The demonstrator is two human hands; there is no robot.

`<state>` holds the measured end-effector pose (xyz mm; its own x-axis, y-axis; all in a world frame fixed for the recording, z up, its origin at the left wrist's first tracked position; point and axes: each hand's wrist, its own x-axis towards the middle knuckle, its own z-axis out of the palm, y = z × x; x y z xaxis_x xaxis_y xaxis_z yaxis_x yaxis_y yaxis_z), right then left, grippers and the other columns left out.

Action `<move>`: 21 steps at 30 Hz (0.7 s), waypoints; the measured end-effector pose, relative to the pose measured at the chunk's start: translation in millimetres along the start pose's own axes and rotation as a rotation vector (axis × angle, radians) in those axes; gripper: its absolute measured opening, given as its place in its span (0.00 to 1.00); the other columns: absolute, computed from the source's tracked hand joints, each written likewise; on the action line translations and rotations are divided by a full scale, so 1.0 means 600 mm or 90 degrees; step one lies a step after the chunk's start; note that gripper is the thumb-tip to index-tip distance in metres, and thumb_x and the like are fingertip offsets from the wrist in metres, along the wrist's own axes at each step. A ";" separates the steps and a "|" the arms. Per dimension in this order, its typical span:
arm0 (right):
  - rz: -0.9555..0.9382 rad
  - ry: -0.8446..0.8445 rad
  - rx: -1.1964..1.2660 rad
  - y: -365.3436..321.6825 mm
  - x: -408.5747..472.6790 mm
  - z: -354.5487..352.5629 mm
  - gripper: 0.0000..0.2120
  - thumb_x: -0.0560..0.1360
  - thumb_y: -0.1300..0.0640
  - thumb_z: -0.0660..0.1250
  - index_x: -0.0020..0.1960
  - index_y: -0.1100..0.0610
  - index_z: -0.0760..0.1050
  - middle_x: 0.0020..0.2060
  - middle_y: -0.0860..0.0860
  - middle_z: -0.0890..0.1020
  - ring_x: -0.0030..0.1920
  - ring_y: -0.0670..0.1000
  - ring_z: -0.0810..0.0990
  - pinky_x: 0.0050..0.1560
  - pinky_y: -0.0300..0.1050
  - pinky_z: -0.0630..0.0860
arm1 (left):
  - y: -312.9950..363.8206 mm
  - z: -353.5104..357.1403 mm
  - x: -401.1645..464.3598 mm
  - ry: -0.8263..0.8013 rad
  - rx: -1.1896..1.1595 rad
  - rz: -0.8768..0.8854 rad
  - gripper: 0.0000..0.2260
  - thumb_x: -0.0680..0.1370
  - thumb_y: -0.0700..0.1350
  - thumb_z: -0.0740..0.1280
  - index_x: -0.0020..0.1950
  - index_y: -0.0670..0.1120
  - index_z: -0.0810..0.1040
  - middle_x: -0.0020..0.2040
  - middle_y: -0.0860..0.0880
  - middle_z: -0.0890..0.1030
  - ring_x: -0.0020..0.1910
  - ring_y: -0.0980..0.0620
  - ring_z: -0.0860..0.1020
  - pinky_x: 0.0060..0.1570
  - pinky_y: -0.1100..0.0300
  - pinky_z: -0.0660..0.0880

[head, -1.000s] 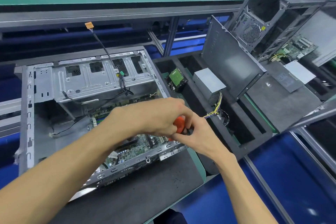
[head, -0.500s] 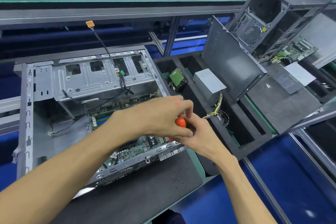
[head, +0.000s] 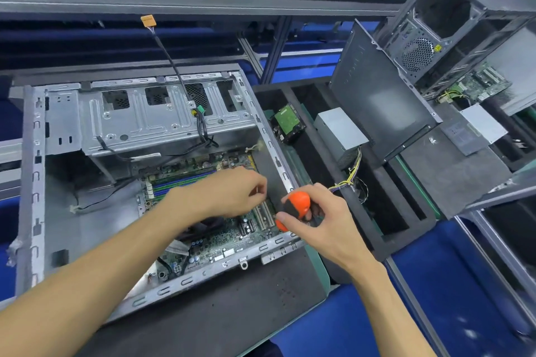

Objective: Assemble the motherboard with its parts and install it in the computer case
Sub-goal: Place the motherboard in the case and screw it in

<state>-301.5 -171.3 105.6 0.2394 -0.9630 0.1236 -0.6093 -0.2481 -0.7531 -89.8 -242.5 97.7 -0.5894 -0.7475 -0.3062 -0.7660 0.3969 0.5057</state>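
Observation:
The open grey computer case (head: 32, 182) lies on its side on a black mat. The green motherboard (head: 220, 238) sits inside it, below the metal drive cage (head: 145, 122). My left hand (head: 235, 194) hovers over the board's right part with its fingers curled and thumb and forefinger pressed together. Anything between them is too small to see. My right hand (head: 324, 220) grips an orange and black screwdriver (head: 295, 206) at the case's right rim, its tip hidden. A black cable with an orange connector (head: 148, 20) rises from the case.
A black foam tray (head: 406, 229) to the right holds a hard drive (head: 287, 122) and a grey power supply (head: 339, 130) with loose wires. A dark side panel (head: 377, 95) leans behind them. Another case (head: 435, 23) and motherboard (head: 478, 84) stand at the far right.
My left hand has let go of the screwdriver and moved left over the motherboard. My right hand now holds the screwdriver alone, with the orange handle fully showing.

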 end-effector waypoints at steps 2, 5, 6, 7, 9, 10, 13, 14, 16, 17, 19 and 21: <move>0.009 -0.009 -0.005 -0.002 0.003 -0.001 0.14 0.72 0.41 0.74 0.48 0.50 0.80 0.36 0.49 0.73 0.38 0.52 0.72 0.39 0.42 0.71 | -0.010 0.010 0.002 -0.017 -0.003 -0.003 0.08 0.82 0.50 0.62 0.55 0.51 0.80 0.53 0.52 0.83 0.53 0.51 0.79 0.56 0.51 0.77; 0.026 -0.033 -0.022 -0.006 0.007 -0.005 0.12 0.71 0.42 0.74 0.48 0.49 0.81 0.35 0.48 0.74 0.39 0.50 0.72 0.39 0.37 0.69 | -0.020 0.019 0.004 -0.030 -0.006 -0.002 0.08 0.83 0.49 0.62 0.56 0.50 0.80 0.54 0.52 0.82 0.53 0.51 0.79 0.57 0.53 0.76; 0.026 -0.041 -0.029 -0.007 0.009 -0.006 0.13 0.71 0.42 0.74 0.48 0.49 0.82 0.35 0.48 0.74 0.39 0.51 0.72 0.39 0.37 0.69 | -0.023 0.022 0.004 -0.037 -0.008 -0.002 0.08 0.83 0.48 0.62 0.56 0.50 0.80 0.54 0.51 0.82 0.52 0.51 0.79 0.56 0.54 0.76; 0.024 -0.047 -0.036 -0.008 0.010 -0.007 0.13 0.71 0.42 0.74 0.48 0.50 0.82 0.35 0.48 0.75 0.40 0.51 0.73 0.40 0.37 0.69 | -0.026 0.025 0.005 -0.047 -0.007 -0.003 0.08 0.82 0.48 0.62 0.56 0.50 0.80 0.54 0.51 0.82 0.51 0.51 0.79 0.54 0.55 0.76; 0.016 -0.057 -0.052 -0.010 0.012 -0.008 0.13 0.71 0.42 0.75 0.47 0.51 0.81 0.35 0.48 0.76 0.41 0.51 0.73 0.40 0.39 0.71 | -0.030 0.031 0.007 -0.069 0.002 -0.008 0.07 0.82 0.47 0.62 0.55 0.50 0.79 0.54 0.50 0.82 0.49 0.51 0.77 0.51 0.58 0.75; 0.010 -0.056 -0.061 -0.011 0.012 -0.009 0.13 0.71 0.42 0.75 0.47 0.51 0.81 0.35 0.48 0.76 0.42 0.52 0.74 0.40 0.40 0.72 | -0.031 0.033 0.008 -0.073 0.005 -0.011 0.07 0.82 0.46 0.62 0.54 0.50 0.79 0.54 0.50 0.82 0.49 0.51 0.77 0.51 0.58 0.75; 0.004 -0.048 -0.064 -0.011 0.012 -0.008 0.13 0.71 0.42 0.75 0.47 0.51 0.81 0.36 0.48 0.77 0.43 0.51 0.74 0.41 0.42 0.72 | -0.036 0.034 0.011 -0.069 0.002 -0.020 0.07 0.82 0.45 0.62 0.55 0.49 0.80 0.54 0.49 0.82 0.50 0.50 0.79 0.51 0.57 0.77; 0.006 -0.046 -0.060 -0.010 0.012 -0.007 0.13 0.71 0.42 0.75 0.47 0.50 0.81 0.37 0.48 0.79 0.43 0.51 0.74 0.42 0.42 0.72 | -0.037 0.034 0.011 -0.067 0.001 -0.022 0.08 0.82 0.45 0.62 0.56 0.49 0.80 0.54 0.49 0.82 0.50 0.50 0.79 0.51 0.56 0.77; 0.003 -0.036 -0.055 -0.009 0.010 -0.006 0.13 0.72 0.42 0.75 0.47 0.50 0.81 0.39 0.50 0.80 0.44 0.51 0.75 0.42 0.43 0.73 | -0.038 0.035 0.011 -0.064 0.003 -0.023 0.08 0.82 0.45 0.62 0.56 0.49 0.80 0.54 0.49 0.82 0.50 0.50 0.79 0.51 0.56 0.78; 0.000 -0.029 -0.054 -0.008 0.009 -0.006 0.13 0.72 0.42 0.75 0.47 0.50 0.81 0.39 0.50 0.80 0.44 0.51 0.75 0.43 0.44 0.73 | -0.038 0.035 0.011 -0.063 0.003 -0.022 0.08 0.82 0.45 0.62 0.56 0.49 0.80 0.54 0.49 0.82 0.50 0.50 0.79 0.52 0.55 0.78; -0.005 -0.020 -0.056 -0.008 0.008 -0.007 0.13 0.72 0.42 0.75 0.47 0.51 0.81 0.39 0.49 0.81 0.44 0.51 0.75 0.44 0.44 0.73 | -0.037 0.036 0.011 -0.065 0.000 -0.021 0.08 0.82 0.45 0.62 0.56 0.49 0.80 0.54 0.49 0.82 0.50 0.50 0.80 0.53 0.54 0.78; -0.006 -0.020 -0.058 -0.009 0.009 -0.008 0.13 0.72 0.42 0.75 0.47 0.51 0.80 0.39 0.48 0.80 0.44 0.51 0.75 0.44 0.43 0.73 | -0.037 0.036 0.011 -0.069 0.001 -0.021 0.08 0.82 0.45 0.62 0.56 0.49 0.80 0.54 0.50 0.82 0.51 0.50 0.80 0.53 0.54 0.79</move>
<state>-300.5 -175.5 113.3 0.2680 -0.9572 0.1090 -0.6726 -0.2669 -0.6902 -82.0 -244.6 66.9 -0.5882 -0.6980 -0.4084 -0.7858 0.3741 0.4925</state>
